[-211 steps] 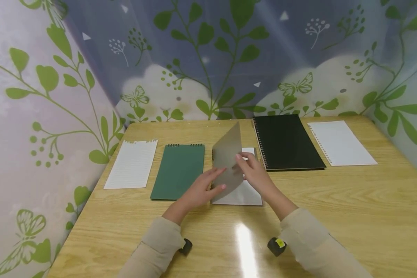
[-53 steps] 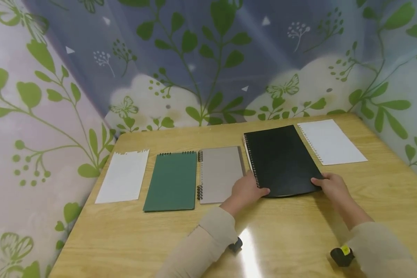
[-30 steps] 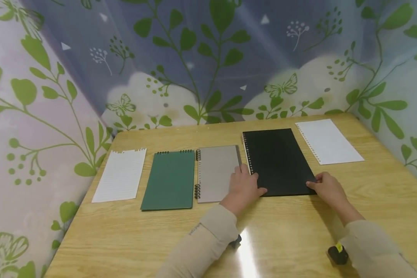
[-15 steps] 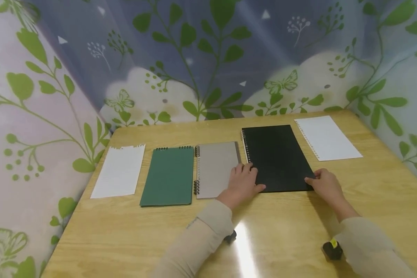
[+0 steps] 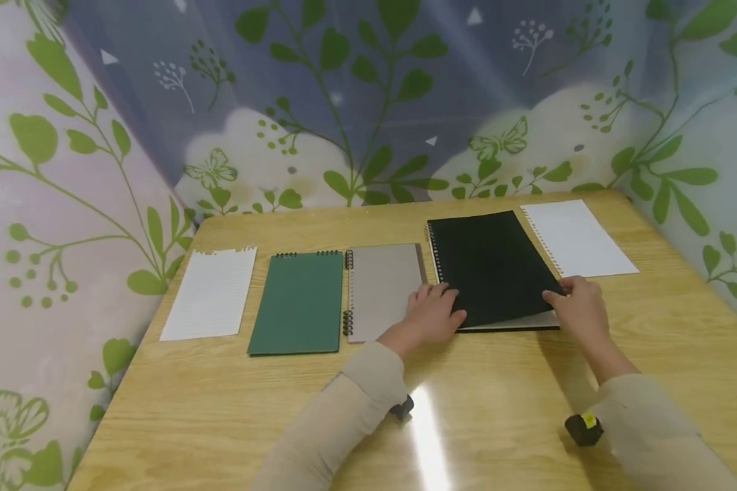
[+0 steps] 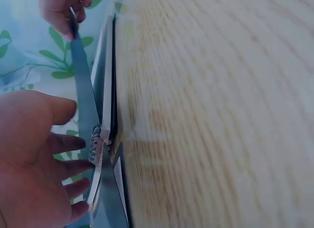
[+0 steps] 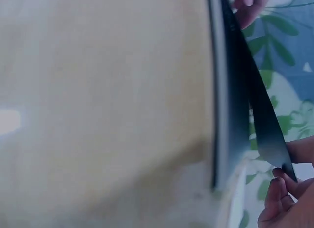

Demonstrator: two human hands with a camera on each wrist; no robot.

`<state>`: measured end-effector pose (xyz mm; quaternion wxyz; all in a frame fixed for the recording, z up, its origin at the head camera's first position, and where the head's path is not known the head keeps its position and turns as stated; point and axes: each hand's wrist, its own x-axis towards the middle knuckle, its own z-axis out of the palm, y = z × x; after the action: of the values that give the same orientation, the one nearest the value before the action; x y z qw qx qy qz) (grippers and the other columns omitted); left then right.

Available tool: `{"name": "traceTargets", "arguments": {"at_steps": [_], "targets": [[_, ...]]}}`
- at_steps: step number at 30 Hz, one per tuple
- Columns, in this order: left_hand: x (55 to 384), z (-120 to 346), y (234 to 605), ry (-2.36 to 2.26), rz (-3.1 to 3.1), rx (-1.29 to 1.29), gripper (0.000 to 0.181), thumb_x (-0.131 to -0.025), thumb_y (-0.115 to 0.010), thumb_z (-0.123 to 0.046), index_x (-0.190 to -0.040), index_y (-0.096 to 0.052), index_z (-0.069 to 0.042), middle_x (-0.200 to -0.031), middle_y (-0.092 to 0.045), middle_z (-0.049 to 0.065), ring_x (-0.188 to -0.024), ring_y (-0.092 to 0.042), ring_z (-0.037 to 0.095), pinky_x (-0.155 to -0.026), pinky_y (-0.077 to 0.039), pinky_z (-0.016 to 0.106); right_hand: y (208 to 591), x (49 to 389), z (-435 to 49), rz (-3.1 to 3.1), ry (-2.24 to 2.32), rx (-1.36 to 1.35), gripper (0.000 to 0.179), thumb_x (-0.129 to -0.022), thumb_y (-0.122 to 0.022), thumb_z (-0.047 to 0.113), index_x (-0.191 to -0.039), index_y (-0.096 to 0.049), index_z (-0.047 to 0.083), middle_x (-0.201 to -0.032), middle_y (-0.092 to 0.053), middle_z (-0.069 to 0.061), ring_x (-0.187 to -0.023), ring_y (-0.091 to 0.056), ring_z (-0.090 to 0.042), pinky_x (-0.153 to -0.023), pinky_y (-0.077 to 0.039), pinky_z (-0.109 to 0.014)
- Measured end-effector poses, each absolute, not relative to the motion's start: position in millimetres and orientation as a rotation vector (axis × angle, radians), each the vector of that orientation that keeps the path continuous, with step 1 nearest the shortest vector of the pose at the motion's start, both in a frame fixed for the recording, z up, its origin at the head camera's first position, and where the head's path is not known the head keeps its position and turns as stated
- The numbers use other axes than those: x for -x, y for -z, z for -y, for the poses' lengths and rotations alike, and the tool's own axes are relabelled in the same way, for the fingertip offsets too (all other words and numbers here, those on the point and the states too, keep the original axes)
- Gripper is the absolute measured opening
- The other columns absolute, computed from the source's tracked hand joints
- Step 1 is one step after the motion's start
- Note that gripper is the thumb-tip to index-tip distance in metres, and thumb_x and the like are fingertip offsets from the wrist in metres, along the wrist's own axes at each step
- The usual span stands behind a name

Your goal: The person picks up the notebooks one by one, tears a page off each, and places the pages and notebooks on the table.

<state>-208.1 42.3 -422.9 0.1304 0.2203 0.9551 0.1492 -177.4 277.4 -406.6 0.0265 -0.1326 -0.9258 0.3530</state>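
A large black spiral notebook (image 5: 488, 262) lies right of the middle of the table, its coil along the left side. My right hand (image 5: 582, 312) pinches the near right corner of its front cover between thumb and fingers. That cover (image 7: 267, 115) slants up off the pages in the right wrist view, and a strip of pale page (image 5: 531, 320) shows beneath. My left hand (image 5: 432, 312) rests at the near left corner, by the coil (image 6: 94, 145), fingers loosely spread and holding nothing. It overlaps the right edge of a closed grey spiral notebook (image 5: 383, 286).
Left of the grey notebook lies a green top-spiral notepad (image 5: 297, 303), then a lined sheet (image 5: 211, 293) with a torn top edge. A white sheet (image 5: 580, 239) with punched holes lies at the far right. Patterned curtains (image 5: 319, 102) stand behind the wooden table (image 5: 485, 402).
Earlier both hands were at the grey notebook's raised cover; it is now closed. The black notebook has been drawn towards me and laid flat, and my right hand has lifted its cover's corner.
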Motion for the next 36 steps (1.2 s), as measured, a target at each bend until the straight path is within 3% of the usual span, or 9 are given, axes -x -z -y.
{"name": "traceTargets", "arguments": {"at_steps": [3,9,13,15,17,22,25,30,36], "targets": [[206.6,-37.2,420.2,-0.656,-2.749,-0.611,0.050,-0.098,-0.039,-0.037,-0.143,-0.032,-0.017,-0.151,-0.027,0.003,-0.137,-0.023,0.024,-0.109,-0.022,0.044,395.4,177.0,-271.8,2.751,-1.248,0.405,0.052,-0.091,-0.053,0.024,-0.125,-0.042,-0.014,-0.115,-0.046,-0.029,-0.102,-0.047,-0.039,-0.081,-0.042,-0.044],[208.6,-26.5,406.8,-0.976,-2.775,-0.591,0.047,-0.096,-0.045,-0.027,-0.140,-0.038,-0.011,-0.145,-0.038,0.007,-0.134,-0.031,0.030,-0.105,-0.027,0.052,372.2,172.8,-255.4,2.507,-1.699,0.386,0.043,-0.090,-0.055,0.036,-0.122,-0.045,0.009,-0.102,-0.045,0.013,-0.087,-0.045,0.000,-0.074,-0.042,-0.017],[211.9,-18.6,395.9,-1.117,-2.790,-0.567,0.045,-0.096,-0.046,-0.025,-0.138,-0.041,-0.010,-0.134,-0.050,0.009,-0.127,-0.041,0.029,-0.104,-0.030,0.052,365.0,170.6,-240.0,2.461,-1.671,0.280,0.045,-0.090,-0.057,0.035,-0.123,-0.047,0.006,-0.092,-0.047,0.023,-0.082,-0.046,0.005,-0.068,-0.041,-0.013],[213.9,-15.8,391.5,-1.251,-2.745,-0.534,0.045,-0.096,-0.046,-0.024,-0.137,-0.041,-0.008,-0.131,-0.052,0.010,-0.124,-0.045,0.027,-0.103,-0.033,0.047,363.0,169.7,-231.6,2.482,-1.583,0.243,0.049,-0.091,-0.054,0.036,-0.126,-0.046,0.002,-0.093,-0.051,0.020,-0.083,-0.046,0.004,-0.071,-0.040,-0.017],[215.5,-13.5,386.8,-1.386,-2.677,-0.484,0.044,-0.096,-0.046,-0.023,-0.137,-0.041,-0.007,-0.128,-0.054,0.010,-0.121,-0.047,0.025,-0.103,-0.036,0.042,361.9,169.7,-223.2,2.507,-1.505,0.226,0.049,-0.092,-0.052,0.036,-0.126,-0.047,0.001,-0.100,-0.057,0.008,-0.088,-0.047,-0.003,-0.077,-0.040,-0.025],[222.3,-6.6,372.0,-1.566,-2.585,-0.402,0.042,-0.096,-0.046,-0.022,-0.135,-0.042,-0.007,-0.128,-0.054,0.008,-0.121,-0.048,0.022,-0.100,-0.041,0.036,361.7,169.3,-203.4,2.553,-1.374,0.119,0.049,-0.094,-0.049,0.035,-0.125,-0.048,-0.002,-0.119,-0.055,-0.024,-0.107,-0.052,-0.033,-0.090,-0.041,-0.048],[228.5,-2.8,361.5,-1.592,-2.590,-0.397,0.040,-0.096,-0.047,-0.022,-0.133,-0.044,-0.008,-0.125,-0.056,0.009,-0.119,-0.051,0.022,-0.097,-0.044,0.035,364.0,168.3,-195.2,2.575,-1.282,0.046,0.048,-0.093,-0.050,0.033,-0.122,-0.049,-0.005,-0.116,-0.057,-0.028,-0.107,-0.054,-0.040,-0.087,-0.045,-0.052],[238.1,2.7,349.9,-1.599,-2.576,-0.397,0.039,-0.097,-0.046,-0.026,-0.133,-0.045,-0.010,-0.125,-0.056,0.008,-0.119,-0.051,0.022,-0.095,-0.045,0.034,370.1,166.2,-184.7,2.611,-1.176,-0.004,0.042,-0.093,-0.050,0.031,-0.110,-0.054,-0.007,-0.104,-0.063,-0.027,-0.094,-0.060,-0.039,-0.077,-0.048,-0.049],[245.8,3.1,343.6,-1.598,-2.551,-0.414,0.040,-0.097,-0.046,-0.026,-0.134,-0.044,-0.009,-0.125,-0.056,0.008,-0.119,-0.051,0.022,-0.097,-0.044,0.035,377.4,163.5,-177.2,2.693,-1.112,-0.046,0.041,-0.093,-0.049,0.033,-0.111,-0.053,-0.004,-0.104,-0.064,-0.025,-0.085,-0.063,-0.036,-0.074,-0.047,-0.048]]}}
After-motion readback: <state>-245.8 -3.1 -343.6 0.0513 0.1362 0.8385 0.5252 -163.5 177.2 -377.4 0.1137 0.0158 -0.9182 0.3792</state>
